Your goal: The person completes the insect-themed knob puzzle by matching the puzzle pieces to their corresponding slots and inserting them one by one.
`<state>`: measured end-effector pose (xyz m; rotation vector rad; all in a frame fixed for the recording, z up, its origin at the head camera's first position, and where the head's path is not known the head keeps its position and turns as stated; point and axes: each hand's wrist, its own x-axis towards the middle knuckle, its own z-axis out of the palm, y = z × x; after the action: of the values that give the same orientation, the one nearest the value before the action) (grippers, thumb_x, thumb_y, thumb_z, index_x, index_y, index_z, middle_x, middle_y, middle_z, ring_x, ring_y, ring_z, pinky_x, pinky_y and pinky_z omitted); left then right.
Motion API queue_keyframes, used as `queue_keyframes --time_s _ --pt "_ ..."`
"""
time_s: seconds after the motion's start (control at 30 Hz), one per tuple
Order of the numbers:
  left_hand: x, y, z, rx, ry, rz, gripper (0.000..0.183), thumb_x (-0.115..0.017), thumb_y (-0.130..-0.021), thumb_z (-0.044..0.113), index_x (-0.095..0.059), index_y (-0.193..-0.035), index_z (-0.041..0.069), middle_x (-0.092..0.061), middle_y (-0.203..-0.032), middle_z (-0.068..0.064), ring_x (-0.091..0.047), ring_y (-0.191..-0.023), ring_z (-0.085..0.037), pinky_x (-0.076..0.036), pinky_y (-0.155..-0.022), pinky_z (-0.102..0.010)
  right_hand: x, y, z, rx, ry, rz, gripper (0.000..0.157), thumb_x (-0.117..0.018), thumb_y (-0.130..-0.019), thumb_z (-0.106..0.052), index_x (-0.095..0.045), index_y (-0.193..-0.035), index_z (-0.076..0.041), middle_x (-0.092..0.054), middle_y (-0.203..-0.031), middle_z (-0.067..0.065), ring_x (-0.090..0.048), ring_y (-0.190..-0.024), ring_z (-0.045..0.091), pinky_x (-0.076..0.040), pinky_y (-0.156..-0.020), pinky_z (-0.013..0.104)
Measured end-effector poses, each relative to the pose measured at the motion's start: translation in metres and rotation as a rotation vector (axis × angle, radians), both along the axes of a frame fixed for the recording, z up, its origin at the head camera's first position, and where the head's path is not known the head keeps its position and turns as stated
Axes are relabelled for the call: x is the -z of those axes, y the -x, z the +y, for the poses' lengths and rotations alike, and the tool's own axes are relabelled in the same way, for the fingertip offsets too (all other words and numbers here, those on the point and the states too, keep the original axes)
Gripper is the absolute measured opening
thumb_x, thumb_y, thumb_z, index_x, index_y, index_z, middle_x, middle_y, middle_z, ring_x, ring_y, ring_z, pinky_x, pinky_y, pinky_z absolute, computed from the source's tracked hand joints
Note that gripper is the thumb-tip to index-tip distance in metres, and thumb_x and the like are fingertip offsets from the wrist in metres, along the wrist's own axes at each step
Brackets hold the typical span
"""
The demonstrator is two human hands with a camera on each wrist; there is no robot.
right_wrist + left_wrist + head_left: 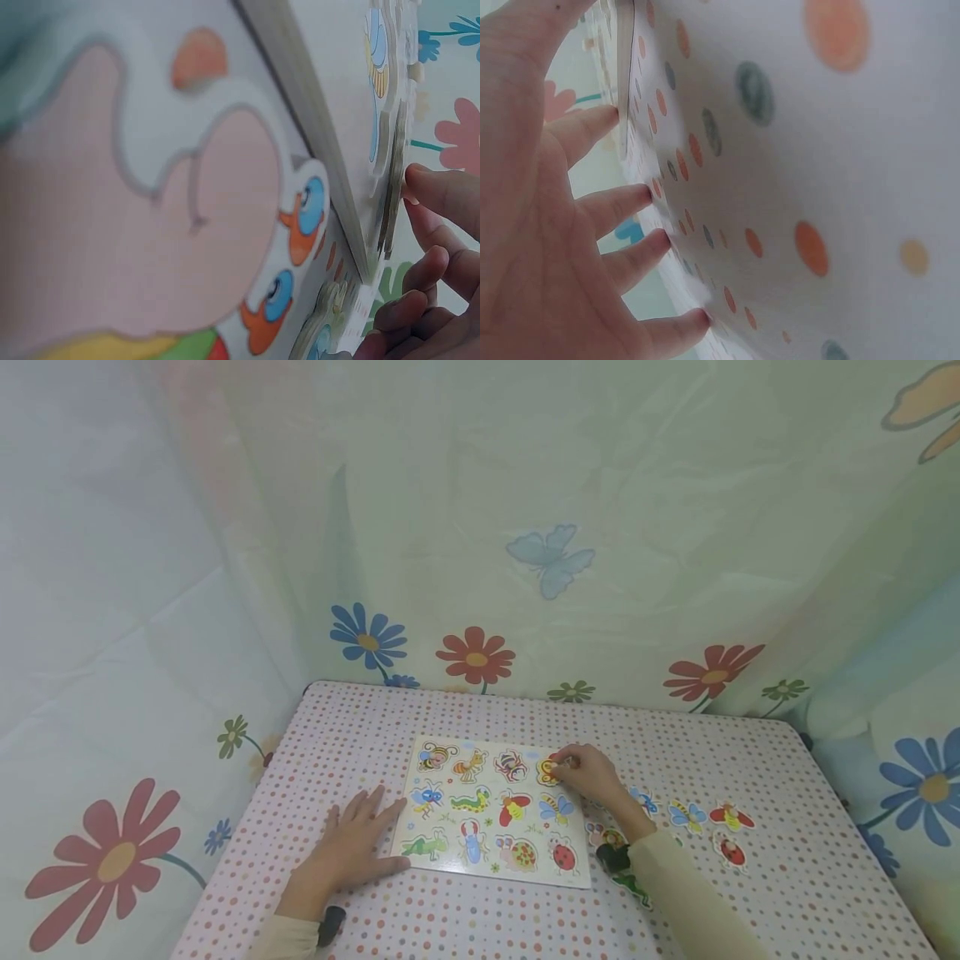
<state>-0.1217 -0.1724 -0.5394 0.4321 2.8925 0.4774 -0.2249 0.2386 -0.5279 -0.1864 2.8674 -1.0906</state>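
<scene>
A wooden insect puzzle board [543, 873] lies flat on the dotted tabletop. At its top right corner my right hand [592, 772] pinches a yellow-and-red puzzle piece [548, 771] between thumb and finger, partly covering its picture. From the right wrist view, the fingertips hold a small knob on that piece [396, 187], close over the board's face. My left hand [356, 843] lies spread at the board's left side, thumb and index finger at its edge. In the left wrist view the other fingertips [656, 240] rest on the cloth.
Loose pieces lie right of the board: a blue-winged insect [687, 816], a red-winged one [731, 816], a ladybug [730, 852], a green one [632, 887] and a snail [597, 835], partly behind the right wrist. A flowered curtain [465, 527] hangs behind the table.
</scene>
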Motion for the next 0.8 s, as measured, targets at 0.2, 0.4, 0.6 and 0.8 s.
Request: queue_keyframes --time_s 0.2,0.4,0.6,0.8 --pt "0.0011 0.0007 -0.0003 0.002 0.006 0.004 0.094 -0.067 -0.078 0.073 -0.039 -0.155 0.027 -0.021 -0.164 -0.012 -0.016 -0.148 -0.042 -0.009 -0.112 -0.073 -0.0005 0.0004 -0.0006 -0.002 0.002 -0.004 0.019 -0.075 -0.091 -0.020 -0.072 -0.100 -0.004 -0.048 -0.074 0.005 -0.043 -0.058 0.018 -0.035 -0.046 0.028" --pt "0.0009 0.0009 0.0000 -0.001 0.002 0.001 0.094 -0.068 -0.078 0.073 -0.040 -0.155 0.027 -0.021 -0.164 -0.012 -0.017 -0.148 -0.042 -0.009 -0.112 -0.073 -0.0011 0.0009 -0.0008 0.007 -0.013 -0.022 0.020 -0.074 -0.091 -0.021 -0.071 -0.100 -0.004 -0.048 -0.073 0.004 -0.044 -0.057 0.017 -0.035 -0.046 0.027" --pt "0.0020 0.0014 -0.0006 -0.002 0.008 0.001 0.094 -0.067 -0.077 0.073 -0.040 -0.155 0.028 -0.021 -0.165 -0.012 -0.017 -0.148 -0.041 -0.009 -0.112 -0.073 0.0010 0.0018 -0.0007 0.001 -0.022 -0.029 0.020 -0.073 -0.091 -0.020 -0.070 -0.099 -0.003 -0.048 -0.068 0.003 -0.042 -0.052 0.014 -0.033 -0.043 0.025" --pt "0.0025 0.0004 -0.0011 -0.002 0.007 0.002 0.095 -0.068 -0.077 0.073 -0.040 -0.155 0.028 -0.022 -0.164 -0.012 -0.018 -0.148 -0.042 -0.010 -0.112 -0.073 0.0026 0.0012 -0.0016 0.001 -0.023 -0.045 0.021 -0.073 -0.091 -0.020 -0.070 -0.101 -0.002 -0.049 -0.070 0.004 -0.043 -0.053 0.015 -0.035 -0.044 0.026"
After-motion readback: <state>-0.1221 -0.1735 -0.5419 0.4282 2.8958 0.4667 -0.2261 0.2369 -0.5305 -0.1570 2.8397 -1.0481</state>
